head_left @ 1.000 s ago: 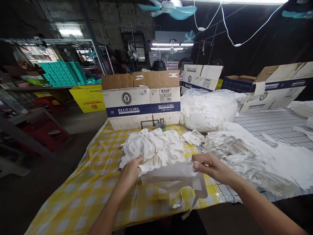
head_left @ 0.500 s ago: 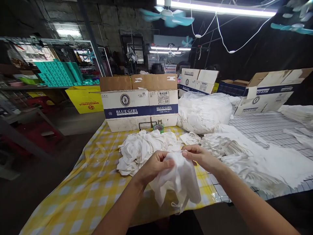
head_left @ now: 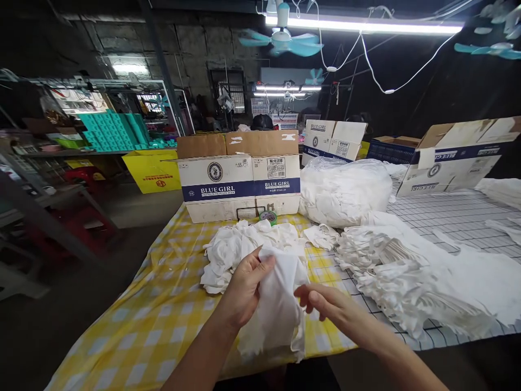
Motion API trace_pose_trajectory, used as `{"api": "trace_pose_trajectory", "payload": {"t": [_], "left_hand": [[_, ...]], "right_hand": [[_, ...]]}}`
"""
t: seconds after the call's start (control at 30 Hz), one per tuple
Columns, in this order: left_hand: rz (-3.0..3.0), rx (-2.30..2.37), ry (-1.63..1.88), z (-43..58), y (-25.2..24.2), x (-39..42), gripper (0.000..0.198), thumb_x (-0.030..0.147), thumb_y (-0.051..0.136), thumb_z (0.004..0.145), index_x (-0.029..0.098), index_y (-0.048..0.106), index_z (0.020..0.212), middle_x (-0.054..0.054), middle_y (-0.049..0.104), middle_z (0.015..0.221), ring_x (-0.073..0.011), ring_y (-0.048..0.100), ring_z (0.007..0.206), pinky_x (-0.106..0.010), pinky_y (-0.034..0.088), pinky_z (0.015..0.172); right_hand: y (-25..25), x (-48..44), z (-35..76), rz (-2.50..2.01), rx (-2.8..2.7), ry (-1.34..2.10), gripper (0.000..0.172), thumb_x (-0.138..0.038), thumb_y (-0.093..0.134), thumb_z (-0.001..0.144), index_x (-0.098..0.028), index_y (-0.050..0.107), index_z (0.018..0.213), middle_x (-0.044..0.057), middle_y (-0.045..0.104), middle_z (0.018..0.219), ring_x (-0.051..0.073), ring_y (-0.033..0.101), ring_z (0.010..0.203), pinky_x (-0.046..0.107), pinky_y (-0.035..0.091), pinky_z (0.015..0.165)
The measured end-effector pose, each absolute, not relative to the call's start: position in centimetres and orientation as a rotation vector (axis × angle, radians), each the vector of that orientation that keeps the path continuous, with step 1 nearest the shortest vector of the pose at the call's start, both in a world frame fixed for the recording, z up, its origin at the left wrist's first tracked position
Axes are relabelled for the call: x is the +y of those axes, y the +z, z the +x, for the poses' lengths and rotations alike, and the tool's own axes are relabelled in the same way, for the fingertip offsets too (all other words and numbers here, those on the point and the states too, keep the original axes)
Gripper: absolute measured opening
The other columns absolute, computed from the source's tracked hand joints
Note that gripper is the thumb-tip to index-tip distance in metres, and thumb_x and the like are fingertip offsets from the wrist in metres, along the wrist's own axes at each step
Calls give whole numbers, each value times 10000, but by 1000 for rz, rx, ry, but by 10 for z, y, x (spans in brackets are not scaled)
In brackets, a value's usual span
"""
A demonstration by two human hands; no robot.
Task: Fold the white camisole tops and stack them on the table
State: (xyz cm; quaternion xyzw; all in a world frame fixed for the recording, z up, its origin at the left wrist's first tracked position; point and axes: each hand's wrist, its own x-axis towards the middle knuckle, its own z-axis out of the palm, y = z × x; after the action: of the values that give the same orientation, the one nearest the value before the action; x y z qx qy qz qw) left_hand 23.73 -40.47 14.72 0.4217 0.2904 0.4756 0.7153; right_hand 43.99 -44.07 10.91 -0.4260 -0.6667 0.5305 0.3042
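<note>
A limp piece of white cloth (head_left: pixel 280 293) hangs over the front of the table, its lower edge uneven. My left hand (head_left: pixel 248 282) pinches its top corner, thumb in front and fingers behind. Beside the cloth's right edge is my right hand (head_left: pixel 325 304), fingers loosely bent and thumb apart, with nothing visibly gripped. Its fingertips are at the edge; whether they touch it I cannot tell. Just beyond the hands lies a crumpled heap of white cloth pieces (head_left: pixel 232 250). To the right, a layered stack of white cloth pieces (head_left: pixel 407 271) is spread out.
A white and blue carton (head_left: pixel 240 179) stands behind the heap, with a green tape roll (head_left: pixel 267 218) before it. A clear bag of white cloth (head_left: pixel 345 190) sits right of it. The yellow checked tablecloth (head_left: pixel 154 304) covers the left side. More cartons (head_left: pixel 451 163) stand at back right.
My right hand has let go of the cloth's top and moved down to its right side. My left hand keeps hold, and the cloth now hangs flatter and narrower.
</note>
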Motion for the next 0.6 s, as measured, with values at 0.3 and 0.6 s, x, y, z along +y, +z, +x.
{"api": "trace_pose_trajectory", "payload": {"t": [0.3,0.6], "left_hand": [[1132,644,1027,256,136,-440,327,378,521,854,176,528,1111,-54,647,875,-155,600,749,-244,459,690],[1735,821,961,239,122,-439,504,368,633,760,234,483,1222,-63,549,1187,-232,478,1121,-335,330,990]], "right_hand": [[101,-433,424,-858,-754,1628,230,-394,643,772,-196,655,890,40,665,846,171,585,780,281,436,769],[115,-442,430,-1058,-1570,1691,352,-444,585,804,-132,525,652,-52,378,525,49,304,468,187,214,437]]}}
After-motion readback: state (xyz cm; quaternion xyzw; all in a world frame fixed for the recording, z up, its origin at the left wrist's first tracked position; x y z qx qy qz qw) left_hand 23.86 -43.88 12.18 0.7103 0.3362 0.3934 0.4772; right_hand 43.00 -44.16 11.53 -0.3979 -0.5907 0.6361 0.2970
